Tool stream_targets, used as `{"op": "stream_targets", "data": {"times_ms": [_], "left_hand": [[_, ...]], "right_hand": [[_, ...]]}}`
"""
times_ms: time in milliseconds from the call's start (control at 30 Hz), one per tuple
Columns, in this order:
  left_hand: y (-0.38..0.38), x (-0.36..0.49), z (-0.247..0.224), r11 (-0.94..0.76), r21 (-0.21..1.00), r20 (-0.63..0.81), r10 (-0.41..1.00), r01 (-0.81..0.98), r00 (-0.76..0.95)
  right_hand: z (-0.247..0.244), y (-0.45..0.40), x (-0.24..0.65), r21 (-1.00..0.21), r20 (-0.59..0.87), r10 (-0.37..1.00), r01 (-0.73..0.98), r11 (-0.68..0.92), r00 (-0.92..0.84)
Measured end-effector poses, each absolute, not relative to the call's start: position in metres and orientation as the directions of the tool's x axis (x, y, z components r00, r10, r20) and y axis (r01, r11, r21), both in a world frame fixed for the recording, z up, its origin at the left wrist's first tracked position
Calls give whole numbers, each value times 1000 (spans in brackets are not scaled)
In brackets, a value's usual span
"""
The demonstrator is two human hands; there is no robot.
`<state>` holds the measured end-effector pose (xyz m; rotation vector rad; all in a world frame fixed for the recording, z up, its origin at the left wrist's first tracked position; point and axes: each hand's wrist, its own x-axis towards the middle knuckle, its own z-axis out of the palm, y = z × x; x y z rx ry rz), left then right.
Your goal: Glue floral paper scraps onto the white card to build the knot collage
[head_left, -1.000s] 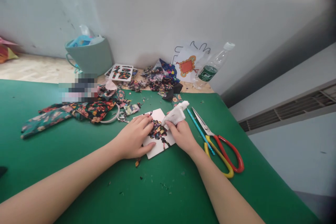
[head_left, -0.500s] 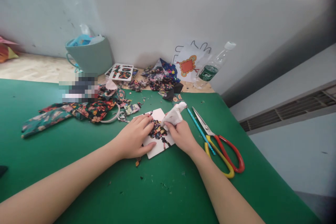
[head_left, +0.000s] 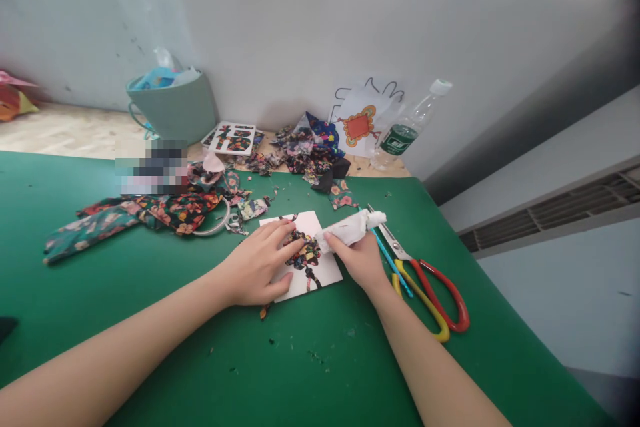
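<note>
A white square card (head_left: 327,272) lies on the green table, with a patchwork of dark floral fabric scraps (head_left: 307,252) stuck or laid on its middle. My left hand (head_left: 263,260) rests flat on the card's left part, fingers spread, hiding some of the scraps. My right hand (head_left: 364,260) is closed around a crumpled white tube (head_left: 350,229), above the card's right edge. The tube's narrow, cap-like end points right, away from the card; its wide end is over the card. Just right of this hand lie a blue pen-like stick (head_left: 385,253) and scissors (head_left: 425,287) with red and yellow handles.
Floral cloth (head_left: 165,212) with a pale ring (head_left: 217,221) lies left. Fabric scraps (head_left: 310,147), a decorated card (head_left: 233,139), a grey-green bin (head_left: 173,107), a drawing (head_left: 357,123) and a plastic bottle (head_left: 403,137) line the wall. The table's right edge (head_left: 480,273) slopes away.
My right hand has moved slightly right with the white tube, which has swung to lie more level, its narrow end now pointing right. My left hand has stayed on the card.
</note>
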<state>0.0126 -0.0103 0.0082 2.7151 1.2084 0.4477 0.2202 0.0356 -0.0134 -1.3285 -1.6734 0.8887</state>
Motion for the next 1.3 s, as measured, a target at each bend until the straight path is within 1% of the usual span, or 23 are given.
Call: {"op": "stream_targets", "data": {"times_ms": [267, 467, 800, 1067, 1300], "left_hand": [[-10, 14, 11, -673, 200, 187, 740, 712, 646], [-9, 14, 10, -672, 200, 194, 741, 713, 643], [-9, 15, 9, -680, 182, 194, 733, 710, 652], [-10, 15, 10, -675, 212, 202, 738, 707, 644], [-10, 15, 9, -673, 230, 213, 740, 704, 638]], "right_hand": [[-4, 32, 219, -869, 160, 970, 440, 227, -185], [0, 31, 220, -836, 153, 965, 492, 242, -214], [5, 29, 217, -827, 134, 962, 508, 240, -237], [-3, 31, 221, -852, 152, 973, 477, 217, -171], [-4, 32, 223, -839, 168, 964, 484, 250, -206]]}}
